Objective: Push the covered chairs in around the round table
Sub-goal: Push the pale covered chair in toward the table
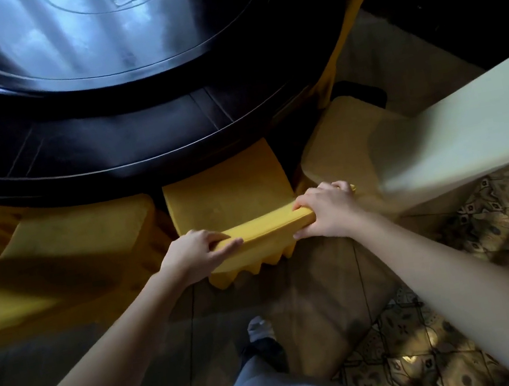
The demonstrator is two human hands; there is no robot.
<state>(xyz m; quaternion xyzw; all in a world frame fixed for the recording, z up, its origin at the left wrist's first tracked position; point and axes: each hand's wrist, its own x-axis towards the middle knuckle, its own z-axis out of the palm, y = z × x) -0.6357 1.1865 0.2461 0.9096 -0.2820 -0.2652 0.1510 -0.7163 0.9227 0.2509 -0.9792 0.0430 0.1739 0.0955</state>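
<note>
Both hands grip the top of the backrest of the yellow-covered chair: the left hand wraps its left end, the right hand its right end, fingers curled over the edge. The chair's seat reaches partly beneath the rim of the dark round desk, between two neighbouring covered chairs.

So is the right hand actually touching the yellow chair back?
Touching. The head view shows the right hand wrapped over the yellow chair back, with its fingers curled around the top edge.
</note>
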